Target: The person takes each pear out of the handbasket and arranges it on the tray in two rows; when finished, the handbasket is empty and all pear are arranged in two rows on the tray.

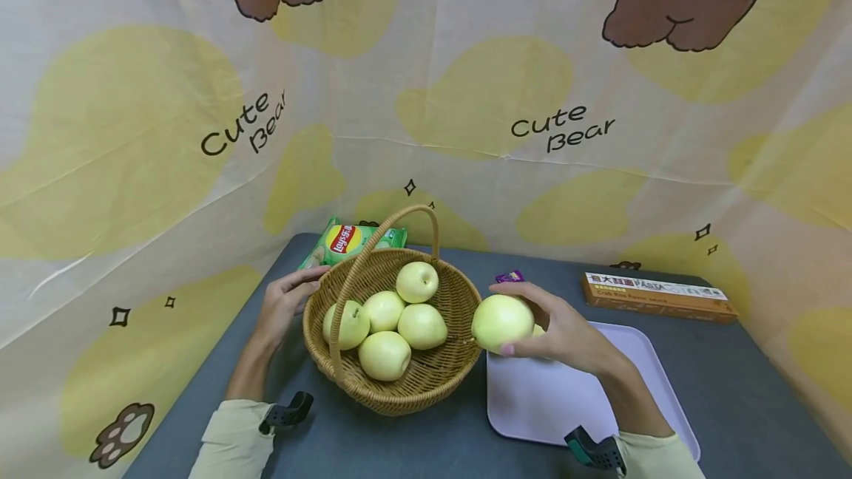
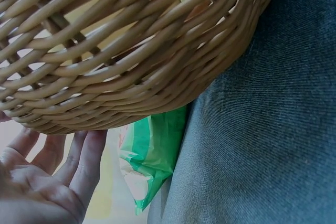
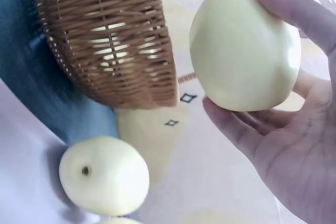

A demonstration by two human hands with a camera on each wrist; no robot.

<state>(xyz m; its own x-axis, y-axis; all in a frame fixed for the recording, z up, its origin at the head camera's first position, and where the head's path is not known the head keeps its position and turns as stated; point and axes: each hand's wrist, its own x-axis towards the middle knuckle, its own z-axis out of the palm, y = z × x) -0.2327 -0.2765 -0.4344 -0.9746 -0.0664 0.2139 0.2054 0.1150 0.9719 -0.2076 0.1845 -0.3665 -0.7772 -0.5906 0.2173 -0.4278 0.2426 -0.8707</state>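
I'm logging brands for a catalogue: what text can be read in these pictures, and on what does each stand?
"Cute Bear": printed twice on the backdrop, left and right.
"Lay's": logo on the green chip bag behind the basket.
"PASTA": on the long orange box; its other characters and smaller lines are too small to read.
Purple packet: print too small to read.
Wrist views show no readable text.

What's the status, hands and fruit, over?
Right hand grips one pale apple above the tray. Left hand steadies the basket, five apples inside. Nothing blocking.
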